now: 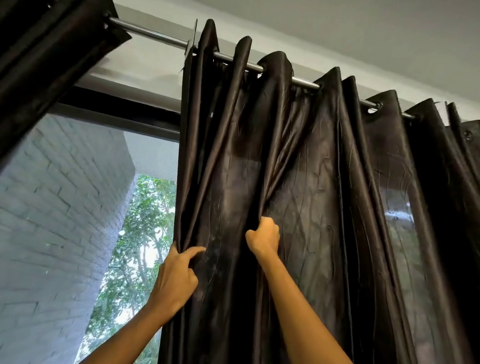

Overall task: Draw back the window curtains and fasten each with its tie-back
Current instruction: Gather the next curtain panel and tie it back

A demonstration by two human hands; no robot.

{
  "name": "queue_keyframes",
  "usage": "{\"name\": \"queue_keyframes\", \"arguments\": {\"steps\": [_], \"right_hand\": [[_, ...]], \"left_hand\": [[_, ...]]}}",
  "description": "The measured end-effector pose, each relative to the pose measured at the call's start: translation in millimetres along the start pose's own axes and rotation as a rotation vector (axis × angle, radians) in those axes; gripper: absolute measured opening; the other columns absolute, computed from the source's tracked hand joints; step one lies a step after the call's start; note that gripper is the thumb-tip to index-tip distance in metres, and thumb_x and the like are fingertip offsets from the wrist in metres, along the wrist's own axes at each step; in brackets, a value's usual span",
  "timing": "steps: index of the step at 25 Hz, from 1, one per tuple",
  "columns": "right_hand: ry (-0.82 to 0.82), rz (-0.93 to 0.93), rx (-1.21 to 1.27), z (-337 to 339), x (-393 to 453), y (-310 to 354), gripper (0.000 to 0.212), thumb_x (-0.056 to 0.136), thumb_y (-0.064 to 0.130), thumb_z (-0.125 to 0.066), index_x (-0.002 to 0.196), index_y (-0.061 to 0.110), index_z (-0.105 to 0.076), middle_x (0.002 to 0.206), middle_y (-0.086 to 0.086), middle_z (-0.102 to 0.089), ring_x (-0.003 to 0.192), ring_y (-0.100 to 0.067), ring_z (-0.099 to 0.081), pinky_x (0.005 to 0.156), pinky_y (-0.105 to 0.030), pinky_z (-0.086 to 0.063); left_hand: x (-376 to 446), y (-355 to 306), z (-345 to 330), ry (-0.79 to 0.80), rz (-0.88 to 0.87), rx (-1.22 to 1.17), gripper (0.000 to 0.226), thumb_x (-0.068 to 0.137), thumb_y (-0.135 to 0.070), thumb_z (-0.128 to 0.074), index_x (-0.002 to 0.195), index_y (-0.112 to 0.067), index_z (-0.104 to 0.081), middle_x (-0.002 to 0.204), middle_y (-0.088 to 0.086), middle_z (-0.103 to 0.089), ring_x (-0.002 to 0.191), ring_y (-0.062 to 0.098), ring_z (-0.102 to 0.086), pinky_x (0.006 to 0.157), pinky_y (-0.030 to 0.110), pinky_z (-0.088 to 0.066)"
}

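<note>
**Ana:** Curtains first. Where do they hang relative to the hands?

**Ben:** Two dark, glossy panels hang by eyelets on a metal rod [157,35] under the ceiling. The right curtain [336,199] fills the middle and right of the view, and both raised hands are on it. The left curtain [29,65] is bunched at the upper left, well apart from either hand.

**Ana:** And between the panels?

**Ben:** Bare rod, and below it the window [86,193], with a grey brick wall [30,231] and green foliage [142,230] outside.

**Ana:** Left hand?

**Ben:** The left hand [177,280] sits at the right curtain's leading edge, the edge nearest the gap. Its thumb goes behind the edge fold, the forefinger stretches forward across the front of the cloth, and the other fingers are curled, so it pinches that edge.

**Ana:** Right hand?

**Ben:** The right hand [264,236] is higher and just to the right, closed into a fist around a vertical pleat. Folds run from that fist up towards the rod.

**Ana:** Do the hands touch?

**Ben:** No, a strip of cloth lies between them.

**Ana:** Any tie-back?

**Ben:** I can't make one out.

**Ana:** How does the right panel hang?

**Ben:** Gathered in pleats near the hands and wider towards the right, where daylight shows faintly through the fabric.
</note>
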State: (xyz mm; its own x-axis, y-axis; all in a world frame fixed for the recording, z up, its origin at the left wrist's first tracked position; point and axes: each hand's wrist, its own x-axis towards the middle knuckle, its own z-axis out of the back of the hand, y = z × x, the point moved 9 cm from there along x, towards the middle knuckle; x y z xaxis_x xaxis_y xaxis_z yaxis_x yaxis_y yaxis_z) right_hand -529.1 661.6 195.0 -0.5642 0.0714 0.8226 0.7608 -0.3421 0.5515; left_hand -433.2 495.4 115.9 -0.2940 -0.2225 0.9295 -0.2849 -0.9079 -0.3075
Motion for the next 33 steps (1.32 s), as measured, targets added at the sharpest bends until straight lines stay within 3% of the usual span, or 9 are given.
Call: {"name": "queue_keyframes", "arguments": {"steps": [3,8,12,16,21,25,28,31,33], "right_hand": [[0.091,0.125,-0.092,-22,-13,39,0.036,0.083,-0.002,-0.050,0.060,0.013,-0.026,0.069,-0.003,-0.037,0.078,-0.027,-0.045,0.063,-0.030,-0.032],[0.194,0.307,-0.118,-83,-40,105,0.040,0.081,-0.004,-0.049,0.058,0.013,-0.021,0.080,-0.018,-0.048,0.096,-0.039,-0.051,0.067,-0.038,-0.033],[0.218,0.365,-0.062,-121,-62,151,0.042,0.082,-0.002,-0.052,0.057,0.013,-0.022,0.086,-0.022,-0.054,0.097,-0.041,-0.053,0.065,-0.036,-0.032],[0.259,0.399,0.025,-146,-81,184,0.042,0.081,-0.004,-0.053,0.055,0.011,-0.024,0.061,-0.005,-0.031,0.084,-0.039,-0.054,0.062,-0.032,-0.032],[0.217,0.375,-0.085,-126,-60,155,0.040,0.081,-0.003,-0.049,0.057,0.012,-0.021,0.087,-0.025,-0.052,0.093,-0.040,-0.053,0.064,-0.034,-0.030],[0.200,0.252,0.009,-98,-57,115,0.040,0.082,-0.006,-0.047,0.059,0.013,-0.020,0.065,-0.005,-0.033,0.058,-0.023,-0.034,0.052,-0.030,-0.023],[0.247,0.169,0.092,-82,-59,92,0.032,0.078,-0.006,-0.050,0.058,0.009,-0.030,0.061,-0.004,-0.038,0.062,-0.022,-0.042,0.052,-0.027,-0.029],[0.271,0.162,0.145,-66,-60,71,0.007,0.080,-0.003,-0.051,0.082,0.002,-0.055,0.082,-0.018,-0.058,0.081,-0.027,-0.056,0.061,-0.028,-0.038],[0.294,0.164,0.177,-61,-62,59,0.021,0.086,-0.001,-0.050,0.104,-0.001,-0.059,0.103,-0.021,-0.063,0.097,-0.030,-0.058,0.063,-0.021,-0.037]], "left_hand": [[5,14,-6,0.033,0.071,-0.063,0.063,0.077,0.012,-0.042,0.133,-0.015,-0.048,0.105,0.032,-0.058,0.094,0.045,-0.058,0.077,0.042,-0.050],[2,29,14,-0.015,0.028,-0.119,0.060,0.072,0.012,-0.046,0.127,-0.009,-0.054,0.113,0.017,-0.065,0.106,0.032,-0.060,0.085,0.033,-0.048],[7,63,49,-0.078,0.076,-0.111,0.046,0.076,0.008,-0.047,0.120,-0.001,-0.056,0.111,0.022,-0.065,0.098,0.035,-0.062,0.071,0.032,-0.046],[14,90,83,-0.124,0.072,-0.087,0.037,0.076,-0.011,-0.048,0.109,0.001,-0.060,0.100,0.026,-0.067,0.086,0.038,-0.063,0.057,0.028,-0.040],[8,67,69,0.000,0.049,-0.110,0.047,0.079,0.008,-0.049,0.124,-0.005,-0.054,0.111,0.020,-0.066,0.099,0.032,-0.063,0.072,0.023,-0.043],[1,36,35,0.138,0.099,-0.140,0.063,0.074,-0.049,-0.053,0.127,-0.016,-0.050,0.117,0.011,-0.062,0.103,0.030,-0.060,0.083,0.036,-0.050],[-2,18,10,0.197,0.114,-0.104,0.091,0.050,-0.076,-0.049,0.120,-0.019,-0.050,0.111,0.009,-0.061,0.097,0.029,-0.061,0.078,0.043,-0.054],[-2,6,-8,0.247,0.181,-0.036,0.099,0.050,-0.067,-0.067,0.130,-0.017,-0.039,0.125,0.015,-0.049,0.111,0.035,-0.054,0.089,0.045,-0.049],[-4,-2,-26,0.319,0.192,-0.033,0.098,0.063,-0.049,-0.076,0.140,-0.015,-0.026,0.136,0.017,-0.034,0.123,0.036,-0.043,0.099,0.043,-0.042]]}}
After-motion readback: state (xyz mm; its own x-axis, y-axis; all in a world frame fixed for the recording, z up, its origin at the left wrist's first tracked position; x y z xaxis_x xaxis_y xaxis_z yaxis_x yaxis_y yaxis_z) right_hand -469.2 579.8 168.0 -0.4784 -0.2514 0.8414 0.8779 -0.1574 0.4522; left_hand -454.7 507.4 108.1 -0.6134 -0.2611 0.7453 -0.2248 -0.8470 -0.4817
